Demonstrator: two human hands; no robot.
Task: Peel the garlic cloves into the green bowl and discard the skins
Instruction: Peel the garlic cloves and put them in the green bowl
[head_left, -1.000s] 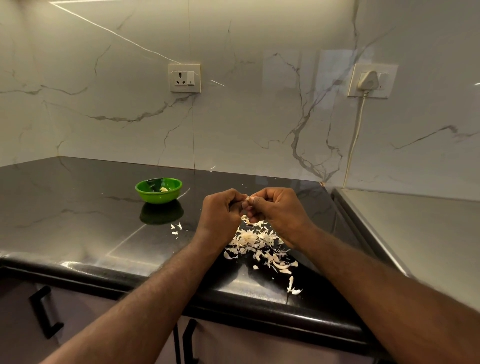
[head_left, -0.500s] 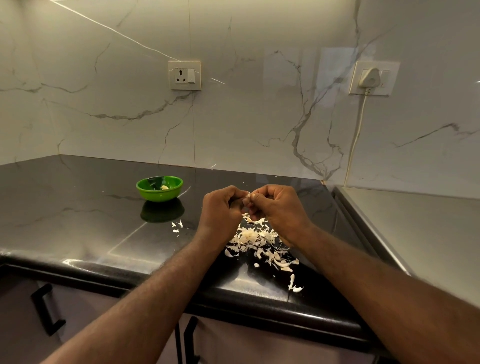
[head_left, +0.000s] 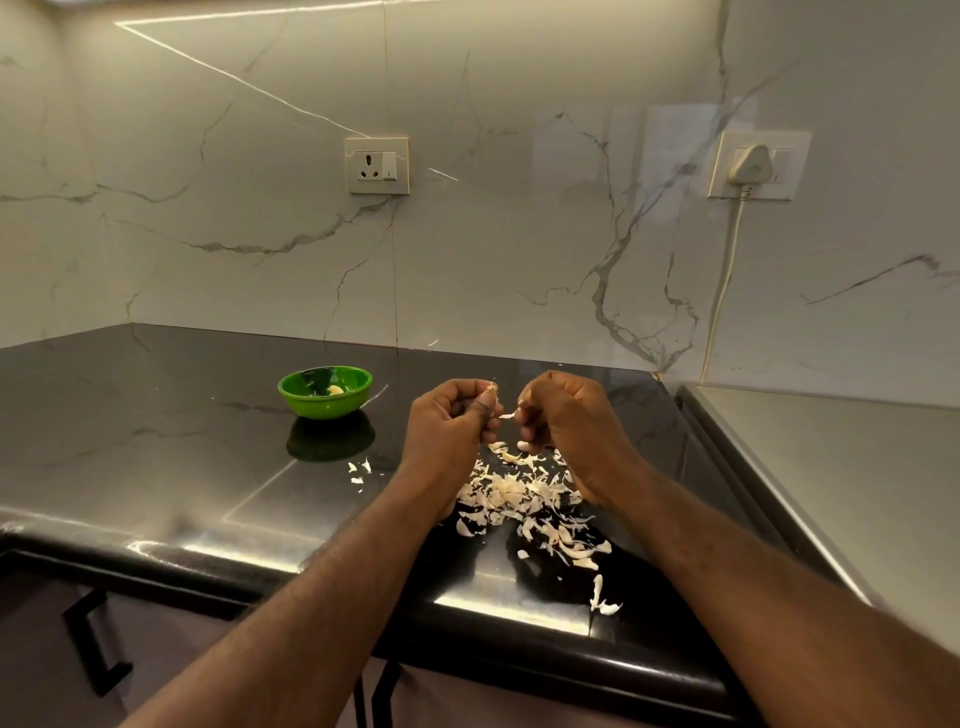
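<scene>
Head view: the left hand (head_left: 452, 421) is curled, thumb and fingers pinching a garlic clove (head_left: 491, 388) whose tip just pokes above the thumb, the rest hidden in the grip; the right hand (head_left: 561, 415), also curled, pinches a pale sliver of skin (head_left: 506, 415) in the small gap between the two hands, apart from the clove. Both hands are held above the black counter (head_left: 156, 447), directly over the heap of skins (head_left: 511, 491), likely so that whatever tears off drops onto the one pile and is easy to gather for discarding. The green bowl (head_left: 324, 405) stands well to the left and farther back, away from the falling scraps, with one peeled clove (head_left: 335, 389) in it; that keeps clean garlic apart from waste, though a few stray flakes (head_left: 358, 470) lie just in front of it. I judge this clove to be partway peeled, with the clearing-up not yet begun
</scene>
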